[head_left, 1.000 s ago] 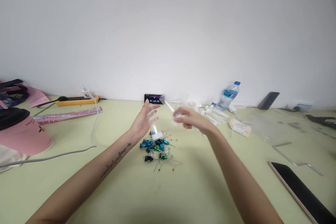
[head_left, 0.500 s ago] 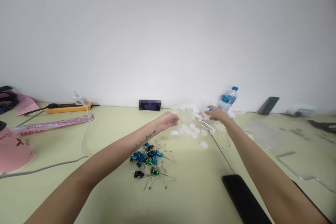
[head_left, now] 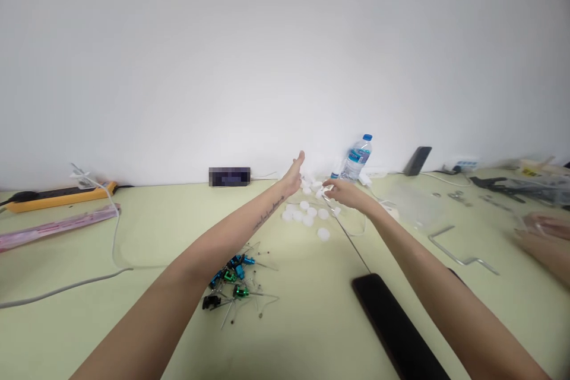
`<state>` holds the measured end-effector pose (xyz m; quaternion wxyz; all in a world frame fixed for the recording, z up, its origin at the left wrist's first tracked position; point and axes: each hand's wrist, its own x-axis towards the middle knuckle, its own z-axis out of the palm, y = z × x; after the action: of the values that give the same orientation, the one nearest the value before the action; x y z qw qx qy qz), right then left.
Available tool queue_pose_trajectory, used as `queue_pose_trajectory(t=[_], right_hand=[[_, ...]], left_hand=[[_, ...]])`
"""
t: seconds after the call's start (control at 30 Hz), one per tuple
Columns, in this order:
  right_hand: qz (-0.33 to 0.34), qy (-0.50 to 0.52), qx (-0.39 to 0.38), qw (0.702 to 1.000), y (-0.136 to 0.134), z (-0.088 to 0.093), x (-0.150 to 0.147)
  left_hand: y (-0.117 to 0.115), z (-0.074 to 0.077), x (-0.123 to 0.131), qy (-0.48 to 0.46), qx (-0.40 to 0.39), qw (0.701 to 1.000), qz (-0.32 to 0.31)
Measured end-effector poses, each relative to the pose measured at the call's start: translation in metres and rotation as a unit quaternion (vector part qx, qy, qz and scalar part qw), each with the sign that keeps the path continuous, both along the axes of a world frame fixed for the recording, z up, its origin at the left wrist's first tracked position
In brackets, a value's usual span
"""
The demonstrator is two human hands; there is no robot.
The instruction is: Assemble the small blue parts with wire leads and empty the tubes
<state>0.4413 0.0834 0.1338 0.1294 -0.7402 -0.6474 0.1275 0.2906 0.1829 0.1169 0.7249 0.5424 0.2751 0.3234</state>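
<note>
My left hand (head_left: 294, 177) is held at the far left of a spread of white round plastic pieces (head_left: 323, 234). Its thumb points up, away from the rest of the hand, and the other fingers are mostly hidden. My right hand (head_left: 344, 192) reaches over the right side of that spread. Its bent fingers touch or nearly touch small white pieces and thin metal rods (head_left: 330, 204); finger and thumb look apart. Nearer my body, partly behind my left forearm, lies a pile of blue, green and black small parts with thin metal stems (head_left: 240, 291).
A water bottle (head_left: 357, 157) leans by the wall. A black phone-like slab (head_left: 396, 326) lies near my right forearm. To the right are a bent metal rod (head_left: 463, 260) and another person's hands (head_left: 545, 234). A yellow power strip (head_left: 62, 196) sits at left.
The view has turned right, bringing another person's hands in. My left hand has turned thumb up and reached farther forward. My right hand has come lower and closer to the white pieces.
</note>
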Motion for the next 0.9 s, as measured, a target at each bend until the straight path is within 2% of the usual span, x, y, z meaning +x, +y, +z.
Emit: queue_pose_trajectory(t=[0.07,0.13,0.27,0.33,0.4,0.43,0.6,0.67,0.77,0.9], right_hand=[[0.013,0.003,-0.008,1.000,-0.009,-0.003,-0.003],[0.027,0.010,-0.018,0.999,-0.015,-0.009,-0.008],[0.047,0.027,-0.024,0.998,-0.021,-0.025,-0.023],[0.054,0.036,-0.018,0.998,-0.021,-0.031,-0.034],[0.063,0.041,-0.005,0.997,-0.020,-0.036,-0.048],[0.067,0.043,0.003,0.997,-0.020,-0.038,-0.055],[0.078,0.051,0.040,0.995,-0.028,-0.055,-0.091],[0.056,0.051,0.062,0.995,-0.036,-0.069,-0.104],[0.004,0.050,0.096,0.994,-0.049,-0.096,-0.117],[-0.033,0.041,0.145,0.988,-0.062,-0.126,-0.125]], left_hand=[[-0.005,0.000,-0.014,0.034,0.039,0.999,0.014],[-0.012,0.000,-0.038,0.052,0.081,0.995,0.023],[-0.032,-0.003,-0.107,0.073,0.179,0.980,0.044],[-0.043,-0.009,-0.146,0.089,0.219,0.969,0.064],[-0.055,-0.020,-0.186,0.151,0.320,0.929,0.105],[-0.062,-0.028,-0.206,0.175,0.339,0.915,0.128],[-0.098,-0.076,-0.284,0.269,0.349,0.874,0.204],[-0.112,-0.095,-0.302,0.301,0.356,0.861,0.203],[-0.127,-0.114,-0.314,0.340,0.378,0.850,0.136],[-0.137,-0.122,-0.315,0.368,0.451,0.811,0.049]])
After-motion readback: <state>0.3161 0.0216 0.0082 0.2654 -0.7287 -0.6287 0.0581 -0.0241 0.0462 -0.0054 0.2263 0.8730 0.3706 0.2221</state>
